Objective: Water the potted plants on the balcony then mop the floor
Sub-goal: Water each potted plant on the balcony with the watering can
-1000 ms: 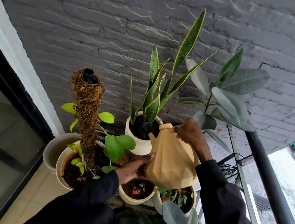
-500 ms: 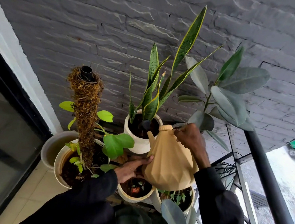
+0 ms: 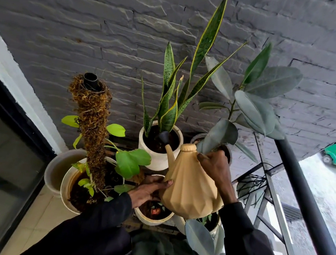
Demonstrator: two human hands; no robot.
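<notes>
A tan faceted watering can (image 3: 190,188) is tilted forward, its black spout head (image 3: 163,137) over the soil of the white pot (image 3: 156,159) holding the snake plant (image 3: 178,87). My right hand (image 3: 216,170) grips the can's handle near the top. My left hand (image 3: 149,188) presses against the can's lower left side, supporting it. Below the can sit a small ribbed white pot (image 3: 153,215) and another small pot (image 3: 211,222), partly hidden. A large white pot (image 3: 66,189) at left holds a moss pole (image 3: 94,129) with green leaves.
A rubber plant (image 3: 254,106) stands at right in a dark pot, its leaves close to my right hand. An empty grey pot (image 3: 55,170) sits at far left. A black railing (image 3: 307,200) runs down the right; a glass door (image 3: 1,163) lines the left. A grey stone wall stands behind.
The can has stayed tilted over the snake plant's pot; its spout head sits slightly deeper above the soil. Both hands keep their hold. The view shifted a little.
</notes>
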